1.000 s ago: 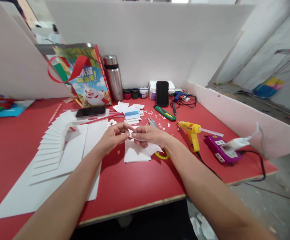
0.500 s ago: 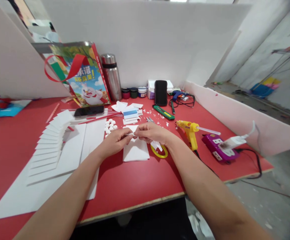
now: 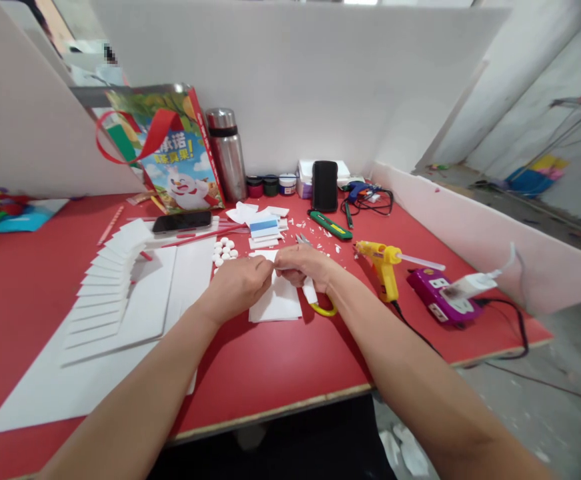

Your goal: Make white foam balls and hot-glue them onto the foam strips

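Observation:
My left hand (image 3: 240,283) is closed, its thumb and fingers curled in and turned away from me. Touching it at the fingertips, my right hand (image 3: 303,263) is closed too, knuckles up. A small white piece, seemingly paper, is pinched between them, mostly hidden by the fingers. A white paper scrap (image 3: 310,291) shows beneath my right hand; I cannot tell if the hand holds it. Below both hands lies a stack of white paper sheets (image 3: 276,307). Yellow-handled scissors (image 3: 327,311) lie partly under my right hand. Small white balls (image 3: 225,250) sit beyond my left hand.
Fanned white cards (image 3: 101,287) rest on larger white boards (image 3: 145,313) at left. A yellow glue gun (image 3: 383,267) and purple power strip (image 3: 445,300) with cables stand right. Behind are a green utility knife (image 3: 330,225), phone (image 3: 182,222), steel flask (image 3: 227,157) and gift bag (image 3: 185,160).
Both hands have rolled inward, the fingers curling tighter, so the white piece between the fingertips is now mostly hidden. The view has shifted slightly.

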`<state>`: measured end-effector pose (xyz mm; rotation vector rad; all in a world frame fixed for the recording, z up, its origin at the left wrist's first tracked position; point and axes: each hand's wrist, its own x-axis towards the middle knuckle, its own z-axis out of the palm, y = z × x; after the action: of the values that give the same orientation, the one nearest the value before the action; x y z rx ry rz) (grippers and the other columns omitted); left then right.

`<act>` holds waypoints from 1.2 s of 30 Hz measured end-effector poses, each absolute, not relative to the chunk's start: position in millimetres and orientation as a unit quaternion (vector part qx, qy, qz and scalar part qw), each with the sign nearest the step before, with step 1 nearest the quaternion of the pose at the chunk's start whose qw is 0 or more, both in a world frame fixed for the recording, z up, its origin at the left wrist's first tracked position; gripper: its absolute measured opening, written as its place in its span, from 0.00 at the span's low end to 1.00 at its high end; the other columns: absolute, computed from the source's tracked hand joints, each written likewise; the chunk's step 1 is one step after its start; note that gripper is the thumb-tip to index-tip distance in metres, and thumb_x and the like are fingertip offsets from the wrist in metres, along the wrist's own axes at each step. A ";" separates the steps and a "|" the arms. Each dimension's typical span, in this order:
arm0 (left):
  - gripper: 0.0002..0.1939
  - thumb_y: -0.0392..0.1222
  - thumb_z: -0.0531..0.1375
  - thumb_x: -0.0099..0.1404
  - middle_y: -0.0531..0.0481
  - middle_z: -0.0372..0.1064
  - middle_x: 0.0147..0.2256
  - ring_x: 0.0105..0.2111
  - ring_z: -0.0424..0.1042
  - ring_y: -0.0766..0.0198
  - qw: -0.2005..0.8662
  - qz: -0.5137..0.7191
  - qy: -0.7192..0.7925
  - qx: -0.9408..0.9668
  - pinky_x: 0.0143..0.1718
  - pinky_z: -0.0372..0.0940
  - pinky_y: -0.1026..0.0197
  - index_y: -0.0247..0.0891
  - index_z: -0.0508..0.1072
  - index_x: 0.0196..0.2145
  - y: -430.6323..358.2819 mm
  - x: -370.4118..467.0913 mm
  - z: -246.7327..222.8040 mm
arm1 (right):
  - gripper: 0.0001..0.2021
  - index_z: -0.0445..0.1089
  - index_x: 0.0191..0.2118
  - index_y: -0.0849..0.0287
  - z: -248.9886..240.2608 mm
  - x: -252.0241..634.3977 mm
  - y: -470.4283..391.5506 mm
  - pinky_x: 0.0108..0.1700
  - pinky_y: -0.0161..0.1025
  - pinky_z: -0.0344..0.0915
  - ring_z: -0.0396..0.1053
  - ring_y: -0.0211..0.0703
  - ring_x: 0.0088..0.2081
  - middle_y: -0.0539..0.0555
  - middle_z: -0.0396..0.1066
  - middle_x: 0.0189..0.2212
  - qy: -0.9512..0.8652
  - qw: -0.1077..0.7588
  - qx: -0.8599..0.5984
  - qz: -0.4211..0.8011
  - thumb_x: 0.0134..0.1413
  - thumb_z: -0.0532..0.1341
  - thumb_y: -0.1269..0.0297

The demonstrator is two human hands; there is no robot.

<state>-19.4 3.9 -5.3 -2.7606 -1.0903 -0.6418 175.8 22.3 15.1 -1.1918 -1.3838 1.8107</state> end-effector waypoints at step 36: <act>0.10 0.42 0.50 0.69 0.47 0.69 0.29 0.28 0.66 0.60 -0.099 -0.228 -0.421 -0.872 0.30 0.54 0.59 0.39 0.66 0.31 2.8 -15.5 -7.7 | 0.10 0.61 0.18 0.56 10.9 167.4 19.2 0.18 0.33 0.42 0.45 0.30 0.15 0.42 0.51 0.11 -0.575 0.314 -0.473 0.590 0.46 0.58 0.65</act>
<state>-15.5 2.8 -7.7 -2.9293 -1.4128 -0.7646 167.4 19.2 10.9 -1.2461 -1.5160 1.5550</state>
